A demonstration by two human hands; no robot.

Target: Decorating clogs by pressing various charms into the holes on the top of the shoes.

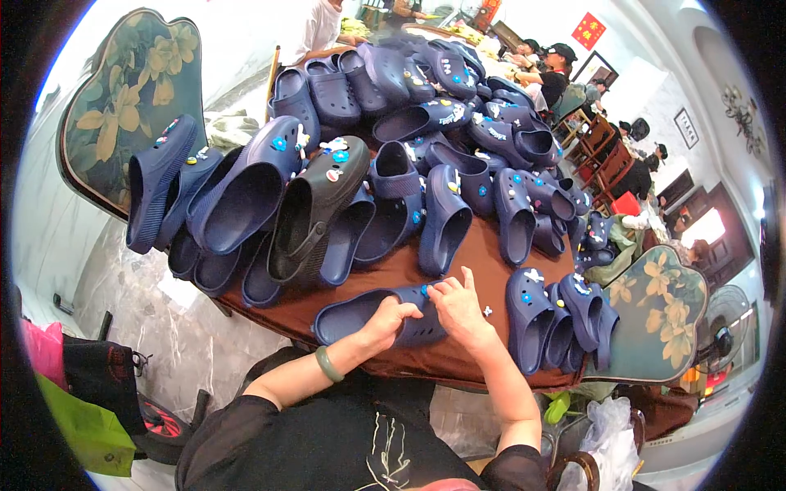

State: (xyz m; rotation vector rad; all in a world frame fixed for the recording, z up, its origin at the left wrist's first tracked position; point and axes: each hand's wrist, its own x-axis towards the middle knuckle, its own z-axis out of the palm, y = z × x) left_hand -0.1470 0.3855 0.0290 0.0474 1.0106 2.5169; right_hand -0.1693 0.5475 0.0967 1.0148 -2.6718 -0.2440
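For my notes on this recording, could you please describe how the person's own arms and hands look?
The left hand and right hand wear no gloves. A smooth green bangle circles the left forearm. The black sleeves are short.

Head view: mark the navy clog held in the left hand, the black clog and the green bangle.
Navy clog (352,313), head view: inner sole.
Black clog (332,190), head view: upper.
Green bangle (328,366), head view: outer band.

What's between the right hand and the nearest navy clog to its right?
In the head view, a small white piece lies on the brown cloth between the right hand and that navy clog.
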